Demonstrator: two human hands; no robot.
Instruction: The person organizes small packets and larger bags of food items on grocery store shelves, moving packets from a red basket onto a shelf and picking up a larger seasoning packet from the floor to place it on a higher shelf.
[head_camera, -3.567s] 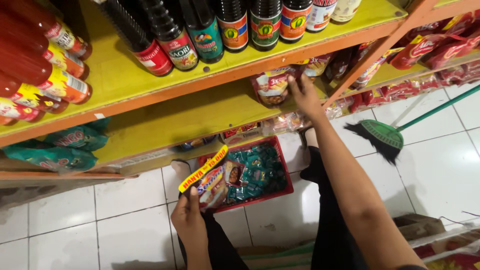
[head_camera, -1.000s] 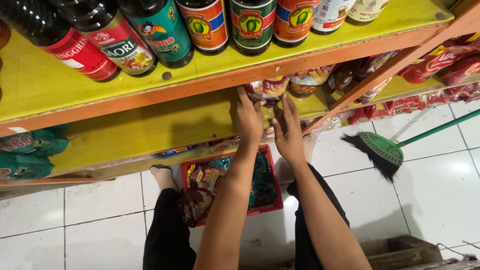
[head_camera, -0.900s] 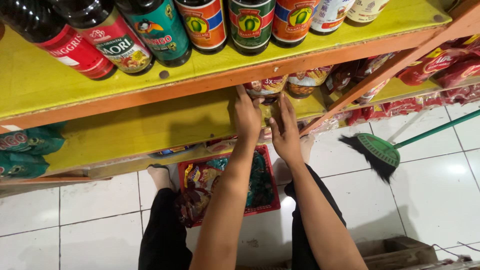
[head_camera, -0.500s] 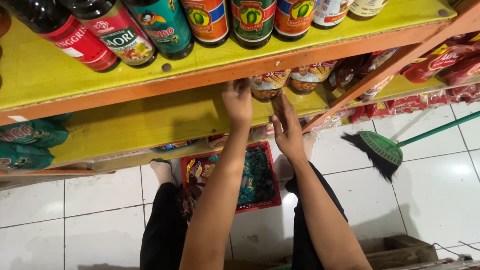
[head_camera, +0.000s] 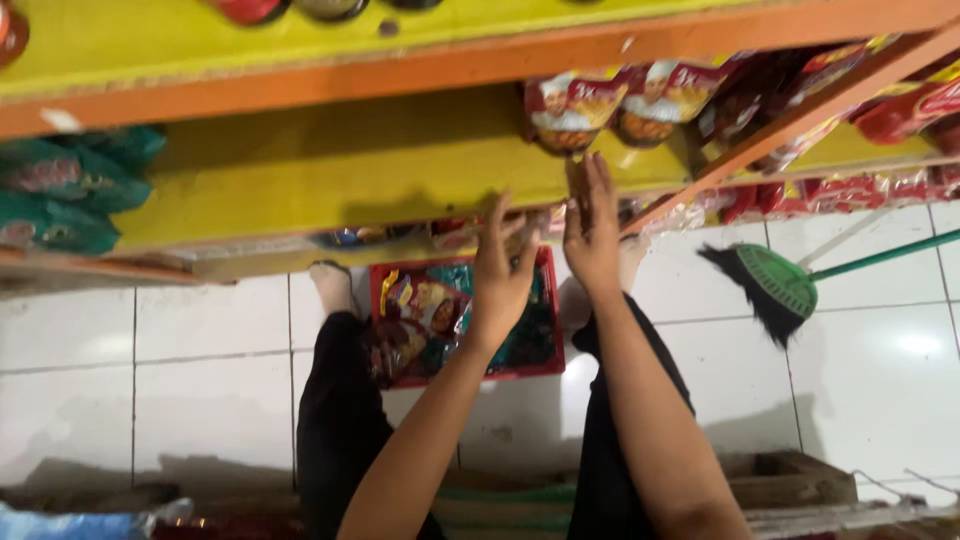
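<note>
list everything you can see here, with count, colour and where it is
upper shelf: one, yellow with orange edge, top of view
lower shelf: one, yellow, below the upper shelf
snack packets: at least two clear, red and white, standing on the lower shelf above the hands
red packets: several, count unclear, far right of the shelves
green packets: a few, teal green, left end of the lower shelf
red tray: one, on the floor between the feet, filled with mixed packets
broom: one, green head with dark bristles, on the floor at right
floor: white tiles
left hand: empty, fingers spread, at the shelf edge
right hand: empty, flat, just below the snack packets
</note>
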